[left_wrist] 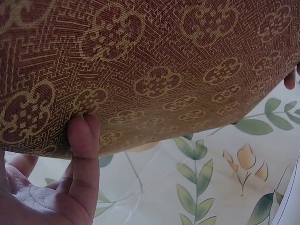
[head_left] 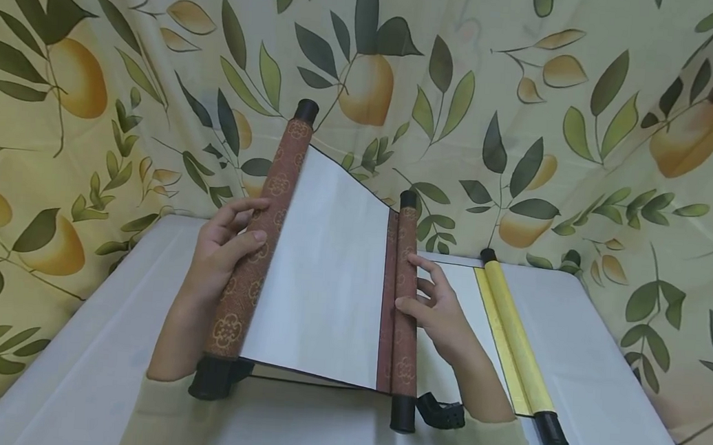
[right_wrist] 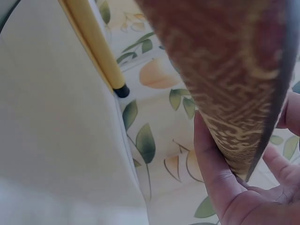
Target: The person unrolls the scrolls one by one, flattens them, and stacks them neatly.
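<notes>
A brown scroll with a gold medallion pattern is held up off the counter, partly unrolled, its blank white sheet facing the camera between two rolled ends. The thicker roll is on the left and tilts up and away; the thinner roll is on the right and stands nearer the person. Both have black end knobs.

The left hand grips the thick roll from its outer side, thumb across the front, fingers curled behind and pressing the patterned cloth (the left wrist view shows one fingertip flat against it). The right hand grips the thin roll from its outer side, thumb on the front, fingers wrapped round the back edge.

Just to the right, a yellow scroll lies flat on the counter, also part unrolled, its white sheet running under the brown one and its roll ending in black knobs. The two scrolls are close; whether they touch cannot be told.

The counter is pale, and a cloth printed with leaves and yellow fruit hangs behind and at both sides.
</notes>
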Demonstrator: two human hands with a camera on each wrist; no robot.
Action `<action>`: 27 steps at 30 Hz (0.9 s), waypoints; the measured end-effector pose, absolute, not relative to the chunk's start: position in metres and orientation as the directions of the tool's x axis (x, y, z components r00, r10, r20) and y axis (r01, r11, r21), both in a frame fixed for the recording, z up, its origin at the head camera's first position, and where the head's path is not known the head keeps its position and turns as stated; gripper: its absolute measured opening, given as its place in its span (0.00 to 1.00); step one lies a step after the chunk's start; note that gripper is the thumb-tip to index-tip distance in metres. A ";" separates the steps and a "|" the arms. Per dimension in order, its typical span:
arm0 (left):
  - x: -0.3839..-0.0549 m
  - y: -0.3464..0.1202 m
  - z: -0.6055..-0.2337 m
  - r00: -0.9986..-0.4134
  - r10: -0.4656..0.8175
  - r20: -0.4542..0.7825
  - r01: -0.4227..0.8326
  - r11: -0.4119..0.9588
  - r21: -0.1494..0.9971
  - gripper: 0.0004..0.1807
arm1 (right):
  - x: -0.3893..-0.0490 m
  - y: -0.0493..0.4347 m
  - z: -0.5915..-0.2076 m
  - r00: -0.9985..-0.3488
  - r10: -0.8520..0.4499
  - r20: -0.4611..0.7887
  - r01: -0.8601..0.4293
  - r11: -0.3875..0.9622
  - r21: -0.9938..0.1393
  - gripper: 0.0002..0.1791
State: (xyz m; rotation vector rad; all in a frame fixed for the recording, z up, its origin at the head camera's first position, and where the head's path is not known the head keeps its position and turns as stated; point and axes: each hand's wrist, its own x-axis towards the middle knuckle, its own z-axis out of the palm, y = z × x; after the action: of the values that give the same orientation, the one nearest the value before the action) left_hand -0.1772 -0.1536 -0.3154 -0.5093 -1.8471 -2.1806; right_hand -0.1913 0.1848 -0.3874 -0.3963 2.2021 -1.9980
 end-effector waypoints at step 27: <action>-0.181 -0.135 -0.336 -0.937 0.129 0.324 0.291 -0.222 0.931 0.20 | -0.181 0.216 -0.387 -0.974 -0.227 0.016 -0.060 0.188 -0.980 0.41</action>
State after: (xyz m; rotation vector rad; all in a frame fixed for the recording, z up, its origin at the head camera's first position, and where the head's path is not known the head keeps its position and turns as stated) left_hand -0.1807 -0.1350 -0.3357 -0.5139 -1.8886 -2.3205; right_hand -0.1814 0.2161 -0.3870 -0.2822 2.3160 -1.9008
